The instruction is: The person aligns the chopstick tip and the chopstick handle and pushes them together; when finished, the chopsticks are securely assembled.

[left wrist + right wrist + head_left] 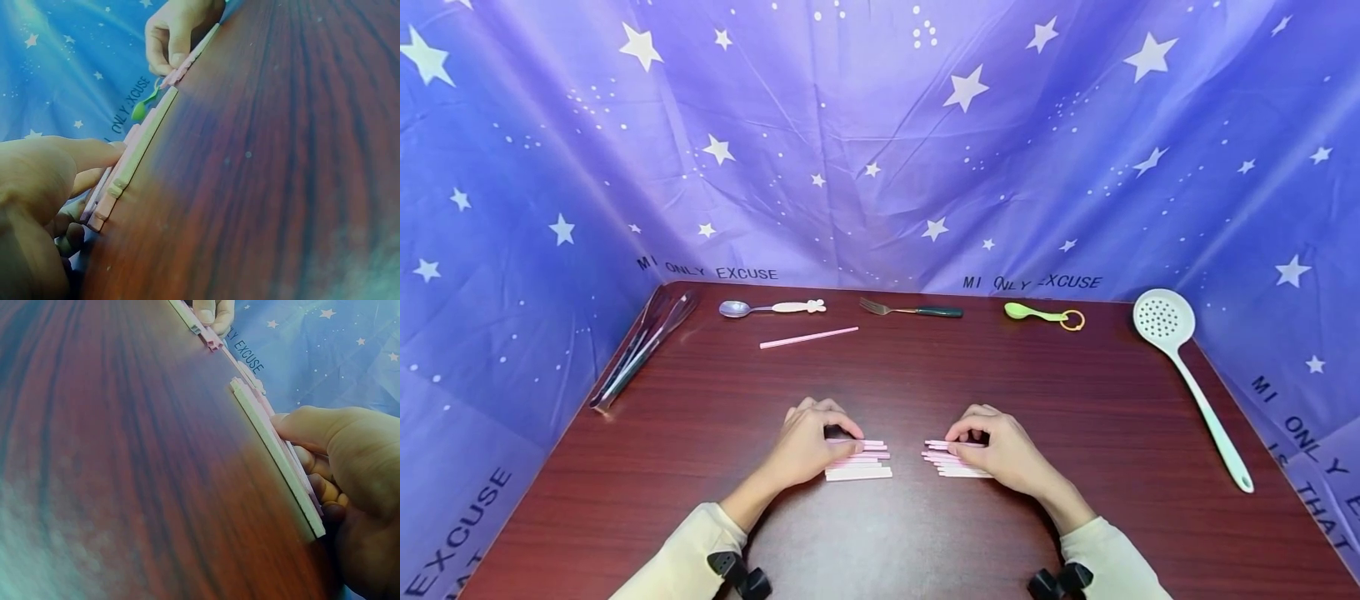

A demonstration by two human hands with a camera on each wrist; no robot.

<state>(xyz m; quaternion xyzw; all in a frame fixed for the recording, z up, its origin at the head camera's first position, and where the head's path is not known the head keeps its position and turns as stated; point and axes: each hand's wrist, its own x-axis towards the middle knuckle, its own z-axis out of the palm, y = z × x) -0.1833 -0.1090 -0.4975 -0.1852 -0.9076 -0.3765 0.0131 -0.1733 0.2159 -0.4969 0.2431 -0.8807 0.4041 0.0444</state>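
Observation:
Two rows of thin pink and cream sticks lie side by side on the table near its middle, a gap between them. My left hand [805, 443] is at the left sticks [868, 473], its thumb and forefinger pinching the pink ones at the far side. On the other side my right hand [1007, 450] pinches pink ones among the right sticks [958, 472] in the same manner. In both wrist views the thumb presses on the sticks from above while the other fingers curl behind them. The hands partly cover the outer ends of both rows.
A single pink stick [808, 337] lies farther back. Along the rear edge are a spoon [735, 309], a fork [925, 311] and a green spoon [1033, 313] with a yellow ring. A whisk [643, 354] lies at left, a white skimmer [1202, 392] at right. Star-printed cloth surrounds the table.

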